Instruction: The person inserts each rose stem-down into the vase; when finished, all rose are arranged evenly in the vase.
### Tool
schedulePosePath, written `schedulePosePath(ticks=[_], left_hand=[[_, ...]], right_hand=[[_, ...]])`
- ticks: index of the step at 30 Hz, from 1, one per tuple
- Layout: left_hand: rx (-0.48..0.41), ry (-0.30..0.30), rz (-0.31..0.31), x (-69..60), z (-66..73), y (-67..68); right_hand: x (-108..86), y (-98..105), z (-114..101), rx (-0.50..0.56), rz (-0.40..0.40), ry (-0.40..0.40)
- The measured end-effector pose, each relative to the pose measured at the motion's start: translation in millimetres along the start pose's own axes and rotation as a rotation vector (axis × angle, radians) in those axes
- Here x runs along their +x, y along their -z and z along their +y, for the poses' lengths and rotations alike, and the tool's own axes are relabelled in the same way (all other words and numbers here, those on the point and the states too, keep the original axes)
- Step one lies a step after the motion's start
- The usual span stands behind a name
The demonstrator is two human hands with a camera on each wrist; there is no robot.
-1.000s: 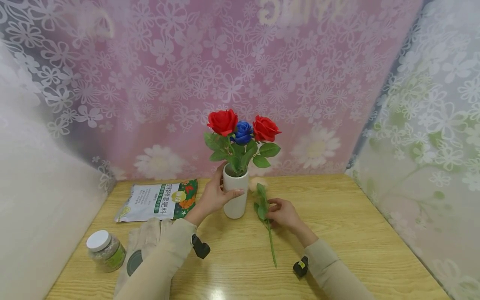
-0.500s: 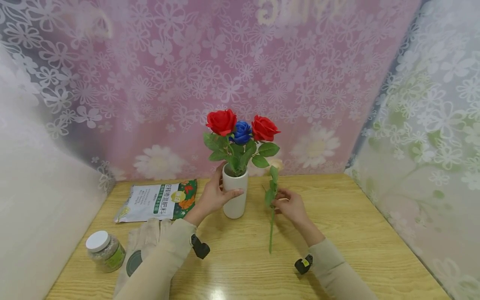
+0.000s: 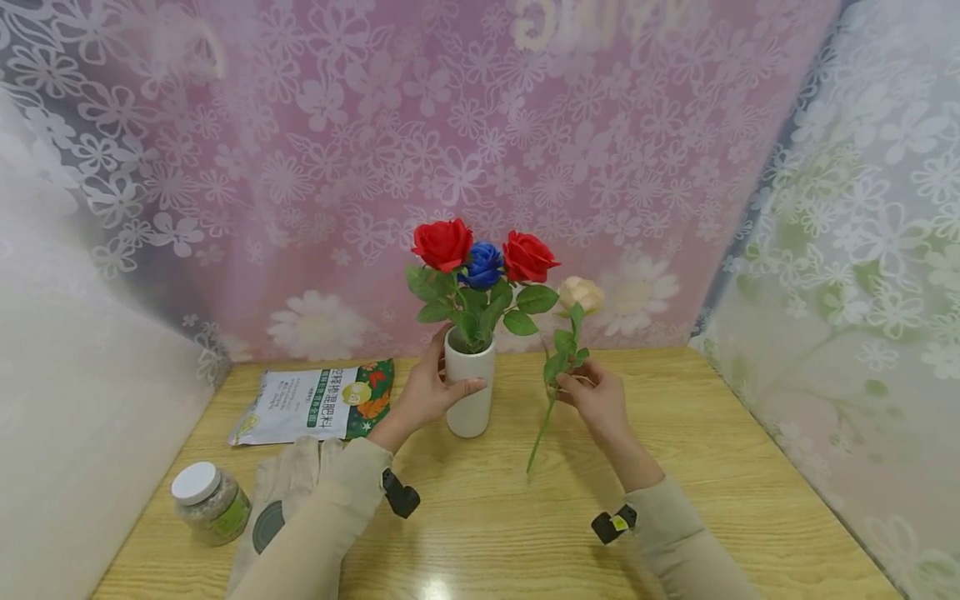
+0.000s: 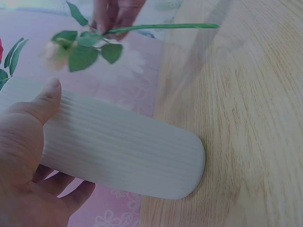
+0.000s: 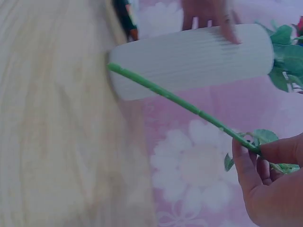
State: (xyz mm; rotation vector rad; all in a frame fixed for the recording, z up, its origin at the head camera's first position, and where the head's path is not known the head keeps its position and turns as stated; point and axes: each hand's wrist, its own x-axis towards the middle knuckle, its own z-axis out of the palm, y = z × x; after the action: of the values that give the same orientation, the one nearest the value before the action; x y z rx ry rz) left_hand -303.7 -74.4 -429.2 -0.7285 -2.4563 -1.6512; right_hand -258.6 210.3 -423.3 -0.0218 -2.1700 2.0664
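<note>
A white ribbed vase (image 3: 470, 396) stands upright on the table, holding two red roses (image 3: 443, 245) and a blue rose (image 3: 482, 265). My left hand (image 3: 427, 392) grips the vase from its left side, the thumb across the front. In the left wrist view the vase (image 4: 123, 142) shows its ribs and rounded base. To the right of the vase, my right hand (image 3: 600, 400) pinches the stem of a cream rose (image 3: 581, 295) by its leaves, raised off the table. The bare green stem (image 5: 165, 93) slants down, its lower end toward the vase in the head view.
At the left lie a fertilizer bag (image 3: 311, 404) and a pair of beige gloves (image 3: 288, 475), partly under my left sleeve. A clear jar (image 3: 217, 510) with a white lid stands at the table's left edge. A flowered curtain (image 3: 465, 167) hangs behind the table (image 3: 697, 450).
My right hand has lifted the cream rose from the table and moved it rightward; its bloom has risen and the stem's lower end has swung left. My left hand stays on the vase.
</note>
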Motion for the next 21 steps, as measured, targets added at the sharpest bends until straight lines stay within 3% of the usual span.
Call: schedulePosePath(ticks=[13,21], left_hand=[[0.010,-0.003,0.006,-0.2,1.2,-0.3],[0.008,-0.006,0.009,-0.2,1.0,-0.5]], right_hand=[[-6.4,4.4,-33.3,0.160,0.100,0.038],[-7.9,7.6,-52.2,0.274,0.124,0.183]])
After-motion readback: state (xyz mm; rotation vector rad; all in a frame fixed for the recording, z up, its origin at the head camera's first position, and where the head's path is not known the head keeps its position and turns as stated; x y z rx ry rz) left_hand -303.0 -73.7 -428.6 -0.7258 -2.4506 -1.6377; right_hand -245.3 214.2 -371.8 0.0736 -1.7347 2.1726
